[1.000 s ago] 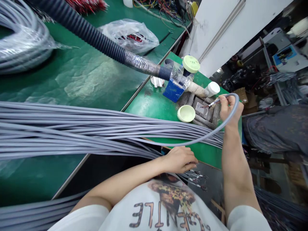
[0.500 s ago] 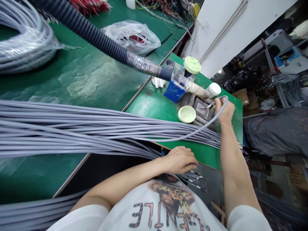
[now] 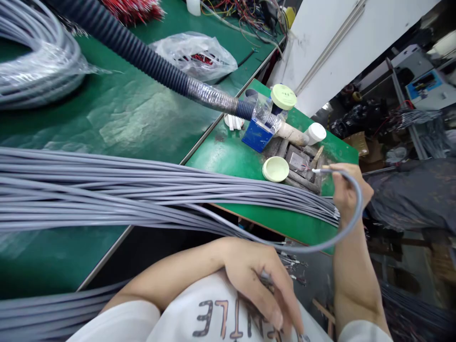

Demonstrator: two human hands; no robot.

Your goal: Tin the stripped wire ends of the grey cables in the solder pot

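My right hand [image 3: 351, 190] pinches one grey cable [image 3: 313, 248] close to its stripped end, which points left at a small metal plate [image 3: 298, 160]. From that hand the cable loops down and back to the left. Close to my shirt, my left hand [image 3: 261, 280] hangs with its fingers apart and nothing seen in them. A thick bundle of grey cables [image 3: 160, 185] lies across the bench. Beside the plate stands an open pale yellow jar [image 3: 276, 169].
A dark corrugated hose [image 3: 142, 54] runs to a blue box [image 3: 257, 135] and a pale nozzle. Near them are a white jar [image 3: 316, 133] and a lidded yellow jar [image 3: 284, 96]. A wrapped cable coil [image 3: 42, 71] lies at the upper left.
My right hand has moved right and down with the cable, whose loop now hangs lower. My left hand has come closer to my shirt, its fingers spread more.
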